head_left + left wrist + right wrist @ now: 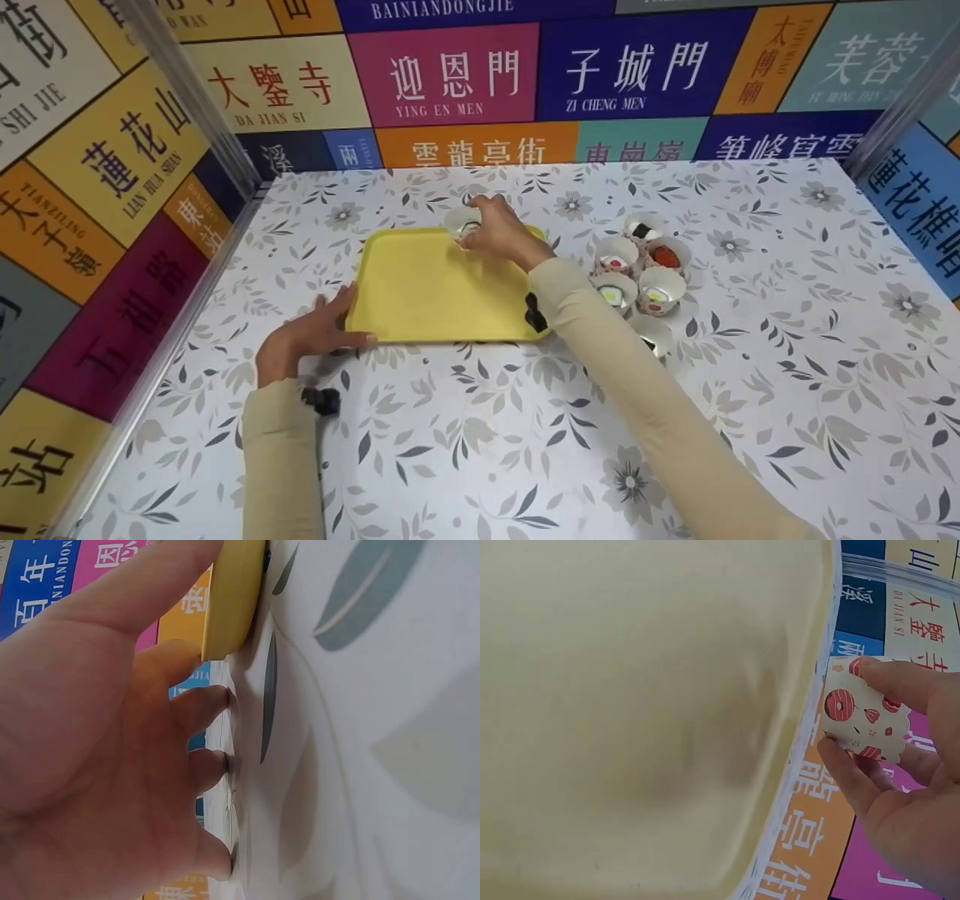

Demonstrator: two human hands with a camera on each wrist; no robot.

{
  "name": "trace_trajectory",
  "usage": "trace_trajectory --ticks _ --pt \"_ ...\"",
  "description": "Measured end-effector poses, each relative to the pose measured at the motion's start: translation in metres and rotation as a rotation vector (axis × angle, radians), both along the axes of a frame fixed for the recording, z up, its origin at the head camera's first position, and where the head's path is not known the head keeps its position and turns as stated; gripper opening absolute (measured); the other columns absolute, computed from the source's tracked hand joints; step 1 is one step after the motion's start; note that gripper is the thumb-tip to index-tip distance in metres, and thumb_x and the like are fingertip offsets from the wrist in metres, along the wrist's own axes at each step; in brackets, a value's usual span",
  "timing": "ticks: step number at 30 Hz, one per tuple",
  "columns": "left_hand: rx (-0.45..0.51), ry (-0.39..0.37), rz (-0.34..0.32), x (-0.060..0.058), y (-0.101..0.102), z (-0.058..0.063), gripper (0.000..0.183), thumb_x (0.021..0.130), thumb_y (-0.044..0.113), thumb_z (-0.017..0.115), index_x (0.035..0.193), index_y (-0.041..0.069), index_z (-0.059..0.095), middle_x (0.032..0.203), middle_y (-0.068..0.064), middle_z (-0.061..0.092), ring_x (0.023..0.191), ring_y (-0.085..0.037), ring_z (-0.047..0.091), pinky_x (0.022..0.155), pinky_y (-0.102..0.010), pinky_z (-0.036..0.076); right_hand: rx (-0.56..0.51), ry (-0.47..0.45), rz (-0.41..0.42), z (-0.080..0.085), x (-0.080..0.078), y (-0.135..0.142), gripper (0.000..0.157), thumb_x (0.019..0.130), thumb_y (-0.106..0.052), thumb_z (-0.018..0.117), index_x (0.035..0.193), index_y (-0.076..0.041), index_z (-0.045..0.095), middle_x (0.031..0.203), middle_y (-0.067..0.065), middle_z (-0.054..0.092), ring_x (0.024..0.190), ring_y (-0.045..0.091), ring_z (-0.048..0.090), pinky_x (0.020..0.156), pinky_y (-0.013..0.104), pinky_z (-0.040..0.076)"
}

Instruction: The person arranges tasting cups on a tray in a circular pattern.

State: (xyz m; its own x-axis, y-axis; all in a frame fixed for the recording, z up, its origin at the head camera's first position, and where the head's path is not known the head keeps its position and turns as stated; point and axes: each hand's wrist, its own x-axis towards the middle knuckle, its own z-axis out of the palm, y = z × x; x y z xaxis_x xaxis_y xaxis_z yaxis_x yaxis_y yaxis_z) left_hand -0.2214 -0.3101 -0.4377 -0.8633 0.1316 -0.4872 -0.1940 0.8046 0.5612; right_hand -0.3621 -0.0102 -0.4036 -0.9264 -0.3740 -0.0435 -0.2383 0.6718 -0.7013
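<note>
In the head view a yellow tray [442, 292] lies on the patterned tabletop. My left hand [322, 326] rests at its near left corner, thumb along the front edge, fingers spread along the left side; in the left wrist view the hand [112, 727] has fingertips down by the tray's corner [229, 615]. Over the tray's far edge my right hand [501, 231] pinches a small paper baking cup [454, 222] with something white and dark inside. The right wrist view shows that cup [859, 709], printed with red sweets, between thumb and fingers.
Several more paper cups stand grouped right of the tray: one holds a white piece with a black band [642, 229], another an orange-red piece [665, 257]. The nearest cup [651, 337] lies by my right forearm. Lettered panels [450, 82] wall the table's back and sides.
</note>
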Motion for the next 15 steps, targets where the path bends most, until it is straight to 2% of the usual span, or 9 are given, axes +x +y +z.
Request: trace_trajectory --ticks 8,15 --pt "0.002 -0.014 0.012 0.002 -0.001 -0.002 0.116 0.081 0.059 0.075 0.16 0.036 -0.007 0.169 0.002 -0.015 0.152 -0.035 -0.027 0.119 -0.069 -0.011 -0.009 0.003 -0.038 -0.019 -0.004 -0.015 0.07 0.084 -0.016 0.078 0.146 -0.003 0.048 0.137 0.023 0.046 0.123 0.031 0.05 0.111 0.039 0.042" --pt "0.013 -0.015 0.018 0.002 -0.002 -0.003 0.117 0.08 0.059 0.076 0.159 0.037 -0.007 0.169 0.003 -0.015 0.152 -0.034 -0.029 0.119 -0.069 -0.012 0.006 0.0 -0.033 -0.025 -0.007 -0.025 0.071 0.085 -0.013 0.076 0.147 0.0 0.045 0.139 0.023 0.046 0.126 0.031 0.049 0.115 0.037 0.039"
